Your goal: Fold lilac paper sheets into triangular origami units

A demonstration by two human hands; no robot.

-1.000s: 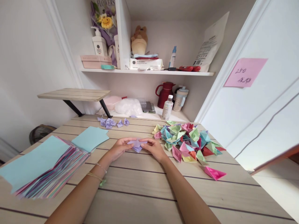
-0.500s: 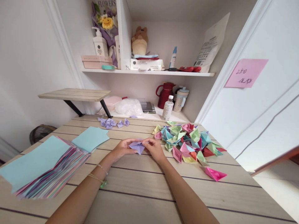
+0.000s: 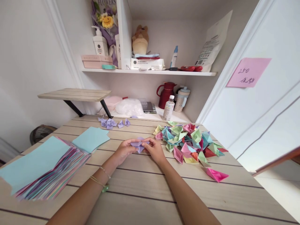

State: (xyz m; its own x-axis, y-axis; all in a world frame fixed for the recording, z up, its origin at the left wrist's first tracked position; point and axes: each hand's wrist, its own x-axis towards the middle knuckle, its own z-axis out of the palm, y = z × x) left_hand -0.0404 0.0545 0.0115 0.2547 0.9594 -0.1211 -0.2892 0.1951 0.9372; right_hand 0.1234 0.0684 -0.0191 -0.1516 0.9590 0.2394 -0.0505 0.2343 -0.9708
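Between my two hands is a piece of folded purple paper (image 3: 140, 145), held just above the middle of the table. My left hand (image 3: 125, 150) pinches its left side between thumb and fingers. With thumb and fingertips my right hand (image 3: 153, 148) grips the right side. Parts of the paper are hidden behind my fingers. To the right lies a heap of folded paper boats (image 3: 180, 137) in many colours, and a bright pink boat (image 3: 217, 175) sits apart in front of it. Several small purple folded pieces (image 3: 109, 123) lie at the back left.
At the left are a thick stack of coloured paper (image 3: 51, 168) and light blue sheets (image 3: 90, 139). A small raised stand (image 3: 75, 94) is behind them. A plastic bottle (image 3: 168, 108) and a red jug (image 3: 166, 95) stand at the back, below a shelf (image 3: 150, 72).
The purple paper has gone from a flatter, triangular shape to a more spread, cross-like one in my fingers. Both hands stay at nearly the same spot.
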